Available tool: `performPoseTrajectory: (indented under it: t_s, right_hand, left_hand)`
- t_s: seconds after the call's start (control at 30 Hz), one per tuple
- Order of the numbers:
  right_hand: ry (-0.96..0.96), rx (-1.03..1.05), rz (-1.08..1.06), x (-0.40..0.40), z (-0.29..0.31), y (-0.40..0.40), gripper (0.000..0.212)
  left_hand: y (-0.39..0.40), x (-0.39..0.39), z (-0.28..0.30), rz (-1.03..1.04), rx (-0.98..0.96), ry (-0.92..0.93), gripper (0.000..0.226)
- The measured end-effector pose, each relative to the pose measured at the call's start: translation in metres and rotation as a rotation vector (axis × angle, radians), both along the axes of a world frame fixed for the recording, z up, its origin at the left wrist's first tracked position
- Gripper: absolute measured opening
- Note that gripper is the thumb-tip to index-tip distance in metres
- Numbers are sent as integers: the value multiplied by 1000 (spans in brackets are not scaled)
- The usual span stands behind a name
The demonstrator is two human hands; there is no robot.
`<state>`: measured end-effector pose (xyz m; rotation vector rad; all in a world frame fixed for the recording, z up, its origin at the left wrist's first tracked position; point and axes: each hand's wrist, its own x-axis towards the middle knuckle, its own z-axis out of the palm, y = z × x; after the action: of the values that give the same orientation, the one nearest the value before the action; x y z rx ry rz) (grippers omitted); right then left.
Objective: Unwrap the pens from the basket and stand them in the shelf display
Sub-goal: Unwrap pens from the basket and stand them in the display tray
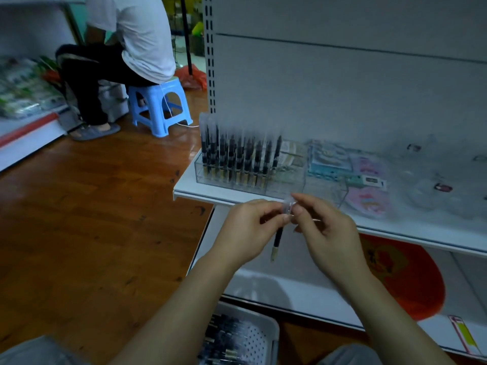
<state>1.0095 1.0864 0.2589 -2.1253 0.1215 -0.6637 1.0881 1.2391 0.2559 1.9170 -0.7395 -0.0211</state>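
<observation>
Before shelf (237, 197), pen (277, 239) near-vertical, tip down.

At frame centre, the left hand (247, 227) and right hand (326, 227) pinch a wrapped pen (277, 241) below the clear display (253, 180); the basket (266, 335) sits bottom centre.

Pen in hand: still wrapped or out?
Partly out: the black barrel of the pen hangs bare below the hands; clear wrapper still pinched at its top.
</observation>
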Motion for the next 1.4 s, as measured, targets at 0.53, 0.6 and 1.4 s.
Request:
performPoseTrajectory:
  t_s: [0.53, 0.6, 1.4]
  right_hand:
    - [-386, 34, -143, 55, 99, -32, 18]
    - [-403, 48, -163, 68, 108, -35, 19]
    - [-174, -308, -115, 116, 72, -26, 18]
  left_hand:
    - [-21, 47, 92, 257, 141, -713, 36]
    - [-17, 63, 103, 293, 235, -780, 42]
    - [-9, 88, 93, 130, 743, -761, 74]
